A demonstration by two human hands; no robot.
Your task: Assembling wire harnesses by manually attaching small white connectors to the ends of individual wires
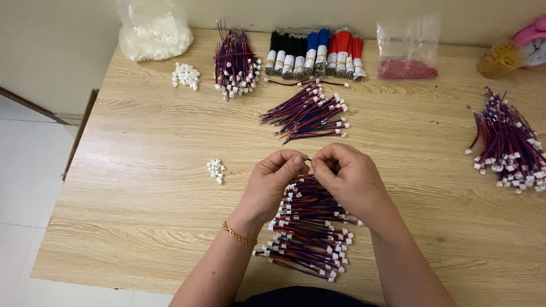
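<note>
My left hand (272,185) and my right hand (348,176) meet fingertip to fingertip above a pile of short red-and-blue wires with white plug housings (310,239). Between the pinched fingers I hold a small piece, likely a wire end and a connector; it is too small to make out. A gold bracelet (239,235) circles my left wrist. A small heap of loose white connector housings (215,169) lies just left of my left hand.
On the wooden table (142,170) lie more wire piles: centre (310,113), back (235,59), far right (509,142). Bundled black, blue and red wires (315,54), a bag of red parts (407,48), a white bag (153,28) and white housings (186,75) line the back. A pink clock (532,45) stands at the right.
</note>
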